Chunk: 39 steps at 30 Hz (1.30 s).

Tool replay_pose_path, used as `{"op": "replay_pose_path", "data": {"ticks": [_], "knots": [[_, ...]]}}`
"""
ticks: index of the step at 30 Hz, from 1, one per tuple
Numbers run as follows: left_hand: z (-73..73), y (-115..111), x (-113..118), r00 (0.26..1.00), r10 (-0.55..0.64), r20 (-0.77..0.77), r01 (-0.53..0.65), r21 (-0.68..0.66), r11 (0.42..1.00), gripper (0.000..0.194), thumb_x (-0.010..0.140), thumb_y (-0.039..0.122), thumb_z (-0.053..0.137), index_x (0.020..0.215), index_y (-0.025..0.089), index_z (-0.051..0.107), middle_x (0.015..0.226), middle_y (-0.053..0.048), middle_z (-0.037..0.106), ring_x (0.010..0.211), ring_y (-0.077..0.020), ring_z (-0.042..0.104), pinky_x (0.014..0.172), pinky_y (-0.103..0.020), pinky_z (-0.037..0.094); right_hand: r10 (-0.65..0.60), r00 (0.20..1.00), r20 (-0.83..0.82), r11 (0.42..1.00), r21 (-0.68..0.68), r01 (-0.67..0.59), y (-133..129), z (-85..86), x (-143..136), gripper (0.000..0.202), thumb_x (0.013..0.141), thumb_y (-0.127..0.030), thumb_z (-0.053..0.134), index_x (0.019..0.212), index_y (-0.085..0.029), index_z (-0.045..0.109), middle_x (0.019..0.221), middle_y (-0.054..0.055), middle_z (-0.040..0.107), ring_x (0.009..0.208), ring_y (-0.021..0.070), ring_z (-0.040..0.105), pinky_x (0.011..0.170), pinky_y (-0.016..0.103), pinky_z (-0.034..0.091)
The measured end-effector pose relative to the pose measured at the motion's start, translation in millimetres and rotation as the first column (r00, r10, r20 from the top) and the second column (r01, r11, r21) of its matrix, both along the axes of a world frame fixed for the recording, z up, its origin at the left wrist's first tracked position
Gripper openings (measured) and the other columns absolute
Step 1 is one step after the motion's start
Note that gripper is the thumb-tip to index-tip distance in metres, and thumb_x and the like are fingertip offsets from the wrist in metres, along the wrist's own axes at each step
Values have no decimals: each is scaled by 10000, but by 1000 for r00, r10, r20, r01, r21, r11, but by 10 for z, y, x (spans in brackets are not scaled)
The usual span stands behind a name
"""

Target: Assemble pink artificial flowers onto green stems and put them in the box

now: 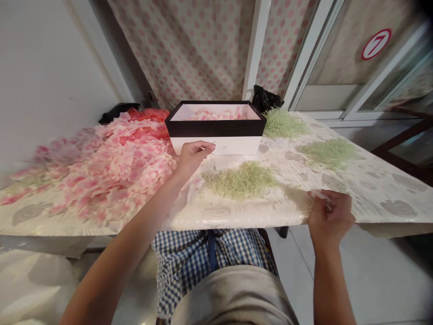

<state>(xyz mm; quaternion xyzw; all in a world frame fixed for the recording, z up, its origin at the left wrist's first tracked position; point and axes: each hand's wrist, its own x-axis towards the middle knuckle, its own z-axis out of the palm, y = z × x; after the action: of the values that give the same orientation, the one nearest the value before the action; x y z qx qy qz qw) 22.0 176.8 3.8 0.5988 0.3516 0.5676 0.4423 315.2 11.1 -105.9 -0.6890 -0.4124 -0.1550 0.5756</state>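
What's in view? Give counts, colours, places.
Tablecloth: one, cream, across centre
Box: one, black and white, centre back
Blossoms: many, pinkish, left and inside box
Red bag: one, red, left of box
Greenery: three piles, green, before and right of box
Black bag: one, black, beyond box's right end
Dark thing: one, black, far left, unclear
Curtain: count unclear, dotted, back
Sign: one, red and white, upper right
Clothes: count unclear, blue check and greyish, bottom
Left hand: one, before box, fingers pinched
Right hand: one, near right, holding whitish thing
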Motion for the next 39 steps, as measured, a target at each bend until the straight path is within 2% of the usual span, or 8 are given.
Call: {"op": "replay_pose_path", "data": {"ticks": [11,17,19,22,26,30,34,39], "knots": [[79,-44,-38,994,-18,106,20,-25,999,83,693,254,748,751,199,771,693,-2,645,526,-55,449,499,-208,359,25,998,-62,1000,12,-25,-13,48,-19,156,809,-255,564,921,-172,634,834,59,684,732,227,681,633,331,495],[184,-697,-39,997,-71,10,71,-28,997,79,654,227,803,723,211,769,730,-23,719,576,-95,557,494,-206,398,237,954,-183,968,130,-215,-231,384,-473,121,859,-292,618,943,-215,577,841,43,722,808,239,736,751,391,568],[187,-1028,-74,984,-146,-101,144,-27,989,41,675,216,796,702,218,764,722,-28,727,609,-125,604,528,-229,453,510,827,-235,852,271,-448,-386,581,-694,126,841,-216,651,933,-229,567,862,32,725,802,235,737,803,430,574],[165,-1445,-146,932,-258,-256,266,-2,964,29,736,203,772,718,226,768,624,-15,689,516,-105,553,458,-217,406,795,578,-182,606,212,-767,-595,850,-932,248,861,-60,576,1016,-254,589,851,5,742,877,218,728,953,467,513],[111,-1736,-208,885,-310,-347,357,79,931,26,778,203,761,763,221,771,574,1,645,468,-87,514,420,-202,371,964,246,-104,254,73,-965,-691,1010,-1040,358,824,22,508,994,-258,653,877,3,730,822,187,705,999,471,471],[55,-1862,-200,850,-304,-431,409,175,895,57,831,187,717,853,208,765,619,-3,656,477,-83,534,423,-195,388,969,141,-202,152,45,-987,-657,1001,-1069,378,757,70,543,885,-243,713,1061,36,653,919,170,667,785,311,552],[16,-1939,-176,825,-317,-468,452,210,867,83,856,169,687,879,214,752,669,-8,677,536,-95,589,465,-197,428,971,27,-237,45,74,-996,-632,983,-1077,457,732,123,499,906,-233,726,1036,24,662,888,142,664,772,280,549],[15,-1978,-166,807,-320,-496,463,195,865,126,876,160,653,881,239,751,689,-3,677,572,-110,608,501,-212,457,972,18,-236,24,23,-999,-638,1001,-1048,419,749,93,497,903,-224,725,987,30,678,863,144,669,738,273,551]]}}
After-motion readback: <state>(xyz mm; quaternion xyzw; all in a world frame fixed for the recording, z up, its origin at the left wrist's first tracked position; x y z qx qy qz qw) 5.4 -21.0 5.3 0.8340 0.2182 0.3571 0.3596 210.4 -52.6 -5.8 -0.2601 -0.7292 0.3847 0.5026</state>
